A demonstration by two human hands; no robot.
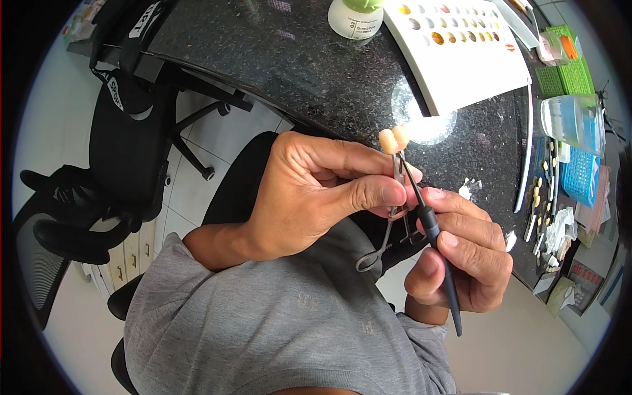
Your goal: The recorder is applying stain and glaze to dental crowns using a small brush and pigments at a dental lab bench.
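Note:
My left hand point(296, 187) is closed around a metal hemostat point(374, 259), thumb and fingers pinching its shaft while the ringed handle hangs below. Joined tooth-coloured dental crowns point(388, 141) sit at the hemostat's upper tip. In my right hand point(480, 263) is a slim brush-like tool point(449, 283) with a dark handle, gripped like a pen. Its thin tip points up to the base of the crowns. Whether tip and crowns touch, I cannot tell. The fingers of both hands are close together in front of my grey shirt.
On the black speckled worktop point(289, 72) stand a white palette point(461, 72) with coloured spots and a white jar point(355, 18) with a green lid. To the right are a clear container point(573, 122), a blue basket point(580, 178) and several tooth-coloured pieces. A black chair point(128, 158) is at left.

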